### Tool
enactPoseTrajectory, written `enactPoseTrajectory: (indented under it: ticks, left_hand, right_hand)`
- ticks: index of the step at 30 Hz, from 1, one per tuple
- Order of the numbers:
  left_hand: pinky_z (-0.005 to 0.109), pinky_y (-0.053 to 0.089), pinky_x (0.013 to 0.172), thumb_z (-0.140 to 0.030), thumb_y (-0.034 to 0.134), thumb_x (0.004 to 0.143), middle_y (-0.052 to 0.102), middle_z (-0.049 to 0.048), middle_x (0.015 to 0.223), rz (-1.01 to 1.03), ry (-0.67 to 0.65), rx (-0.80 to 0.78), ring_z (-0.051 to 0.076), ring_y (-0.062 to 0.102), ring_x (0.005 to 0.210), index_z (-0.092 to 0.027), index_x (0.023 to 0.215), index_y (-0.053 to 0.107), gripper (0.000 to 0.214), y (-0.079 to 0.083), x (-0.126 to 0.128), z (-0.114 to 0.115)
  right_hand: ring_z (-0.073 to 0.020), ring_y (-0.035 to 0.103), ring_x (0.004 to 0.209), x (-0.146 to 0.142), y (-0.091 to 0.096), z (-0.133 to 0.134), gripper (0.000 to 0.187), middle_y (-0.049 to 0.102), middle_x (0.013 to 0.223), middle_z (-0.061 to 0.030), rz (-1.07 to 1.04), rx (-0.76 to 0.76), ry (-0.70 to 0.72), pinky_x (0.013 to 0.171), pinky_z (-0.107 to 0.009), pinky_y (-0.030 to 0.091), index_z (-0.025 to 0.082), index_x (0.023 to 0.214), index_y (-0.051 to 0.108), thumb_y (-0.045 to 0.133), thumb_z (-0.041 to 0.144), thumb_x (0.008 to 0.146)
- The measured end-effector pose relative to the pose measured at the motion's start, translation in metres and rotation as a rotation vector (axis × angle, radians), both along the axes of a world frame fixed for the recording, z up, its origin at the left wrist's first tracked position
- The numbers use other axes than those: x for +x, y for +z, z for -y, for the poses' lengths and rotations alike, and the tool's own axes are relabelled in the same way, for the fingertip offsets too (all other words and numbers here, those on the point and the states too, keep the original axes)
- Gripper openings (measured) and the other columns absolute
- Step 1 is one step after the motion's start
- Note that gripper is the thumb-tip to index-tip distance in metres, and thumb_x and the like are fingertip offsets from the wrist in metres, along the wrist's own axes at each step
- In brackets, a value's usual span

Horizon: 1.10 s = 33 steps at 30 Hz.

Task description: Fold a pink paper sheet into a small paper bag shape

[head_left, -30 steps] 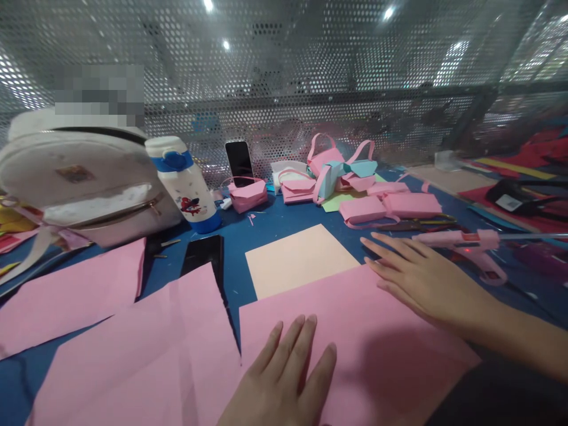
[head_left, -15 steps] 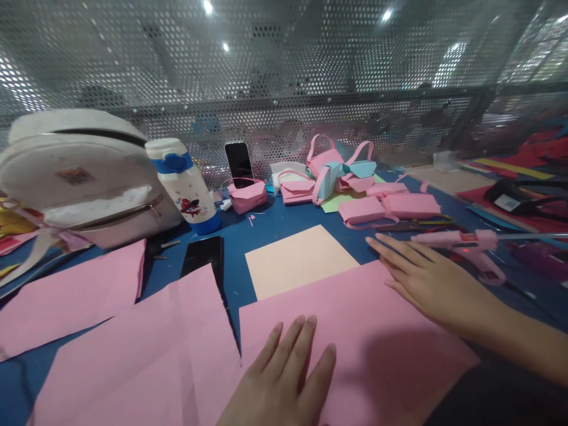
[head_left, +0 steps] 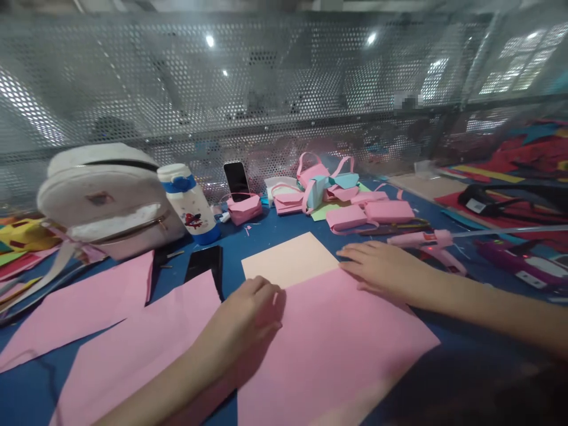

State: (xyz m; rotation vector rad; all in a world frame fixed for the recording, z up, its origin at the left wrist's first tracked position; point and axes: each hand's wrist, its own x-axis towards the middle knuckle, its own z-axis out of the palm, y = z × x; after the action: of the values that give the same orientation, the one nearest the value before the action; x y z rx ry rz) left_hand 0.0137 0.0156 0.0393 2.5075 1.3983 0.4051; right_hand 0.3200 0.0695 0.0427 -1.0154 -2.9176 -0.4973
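A large pink paper sheet (head_left: 341, 343) lies flat, overlapping the lower part of a cream paper sheet (head_left: 295, 257). At the pink sheet's upper left side is my left hand (head_left: 251, 316), fingers bent down and the thumb apart from them; nothing shows in its grasp. The hand hides that corner of the sheet. My right hand (head_left: 375, 264) rests with its fingers stretched out on the far edge of the pink sheet, by the cream sheet's right corner. Just beyond the right hand sits a pink glue gun (head_left: 423, 238) with a glue stick in it.
Left of me are more pink sheets (head_left: 146, 355), a black phone (head_left: 206, 263), a water bottle (head_left: 190, 207) and a white backpack (head_left: 106, 201). Small pink paper bags (head_left: 244, 208) and a second phone (head_left: 237, 179) stand along the perforated metal panel (head_left: 266, 89). Scissors (head_left: 403, 226) lie beyond the glue gun.
My left hand has moved forward from the sheet's near middle to its upper left edge, fingers now bent. My right hand stays near the far edge. The view has tilted and shifted slightly.
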Motion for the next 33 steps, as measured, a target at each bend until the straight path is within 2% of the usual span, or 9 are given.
enactPoseTrajectory:
  ticks: [3,7,10,15,20,23,25,30,33]
  left_hand:
    - [0.033,0.048,0.079,-0.027,0.073,0.076,0.058,0.0057,0.104,0.042,0.046,-0.125,0.021,0.057,0.093,-0.019,0.099,0.057,0.029,0.004,-0.008,-0.012]
    - [0.026,0.041,0.066,-0.034,0.073,0.070,0.053,-0.0017,0.081,0.106,0.097,-0.317,0.017,0.050,0.075,-0.020,0.086,0.053,0.030,0.009,-0.014,-0.024]
    - [0.024,0.032,0.058,-0.039,0.073,0.067,0.044,-0.0061,0.070,0.065,0.113,-0.402,0.014,0.043,0.067,-0.020,0.080,0.051,0.032,0.011,-0.015,-0.030]
    - [0.025,0.024,0.056,-0.036,0.071,0.064,0.039,-0.0058,0.066,-0.023,0.125,-0.395,0.014,0.038,0.065,-0.020,0.064,0.041,0.034,0.016,-0.011,-0.030]
    - [0.025,0.025,0.055,-0.030,0.065,0.064,0.040,-0.0054,0.066,-0.070,0.121,-0.382,0.013,0.037,0.064,-0.020,0.065,0.045,0.023,0.020,-0.008,-0.024]
    - [0.024,0.027,0.056,-0.023,0.059,0.063,0.050,-0.0037,0.069,-0.080,0.120,-0.393,0.014,0.045,0.065,-0.019,0.069,0.055,0.009,0.022,-0.007,-0.018]
    - [0.024,0.029,0.056,-0.020,0.056,0.063,0.055,-0.0025,0.071,-0.101,0.122,-0.376,0.015,0.050,0.067,-0.019,0.071,0.059,0.009,0.023,-0.004,-0.013]
    - [0.026,0.029,0.060,-0.017,0.054,0.071,0.061,0.0003,0.071,-0.177,0.116,-0.125,0.016,0.055,0.067,-0.019,0.067,0.057,0.005,0.021,0.007,-0.007]
    - [0.028,0.028,0.063,-0.018,0.053,0.080,0.059,-0.0007,0.068,-0.231,0.101,0.049,0.015,0.052,0.062,-0.019,0.063,0.053,0.018,0.016,0.012,-0.006]
  right_hand:
    - [-0.0244,0.063,0.094,-0.012,0.019,-0.001,0.020,0.068,0.101,-0.0074,0.017,-0.206,-0.010,0.075,-0.033,0.046,0.017,0.100,0.064,0.070,0.026,0.082]
    - [-0.0214,0.061,0.089,-0.023,0.036,-0.008,0.024,0.065,0.096,-0.0033,-0.018,-0.430,-0.078,0.063,-0.027,0.039,0.019,0.099,0.060,0.072,0.023,0.078]
    - [-0.0209,0.058,0.088,-0.027,0.039,-0.016,0.032,0.061,0.097,-0.0028,-0.023,-0.549,-0.116,0.058,-0.025,0.033,0.019,0.100,0.058,0.074,0.027,0.073]
    - [-0.0189,0.055,0.080,-0.028,0.033,-0.025,0.035,0.059,0.093,-0.0010,-0.039,-0.634,-0.111,0.055,-0.024,0.026,0.020,0.098,0.055,0.073,0.031,0.070]
    - [-0.0209,0.055,0.088,-0.025,0.028,-0.024,0.027,0.059,0.096,-0.0031,-0.060,-0.592,-0.017,0.058,-0.025,0.026,0.019,0.092,0.057,0.070,0.030,0.071]
    - [-0.0210,0.057,0.088,-0.023,0.029,-0.016,0.022,0.062,0.095,-0.0026,-0.038,-0.605,0.004,0.057,-0.025,0.026,0.020,0.089,0.059,0.068,0.026,0.070]
    - [-0.0207,0.059,0.086,-0.022,0.030,-0.010,0.017,0.064,0.091,-0.0016,-0.040,-0.605,-0.018,0.056,-0.026,0.025,0.021,0.088,0.060,0.065,0.023,0.071]
    - [-0.0198,0.062,0.082,-0.019,0.023,-0.005,0.014,0.068,0.087,-0.0014,-0.089,-0.433,-0.020,0.055,-0.027,0.023,0.022,0.083,0.061,0.056,0.013,0.074]
    - [-0.0192,0.062,0.082,-0.018,0.015,-0.008,0.016,0.068,0.087,-0.0024,-0.106,-0.315,-0.002,0.056,-0.028,0.023,0.020,0.082,0.060,0.053,0.008,0.074]
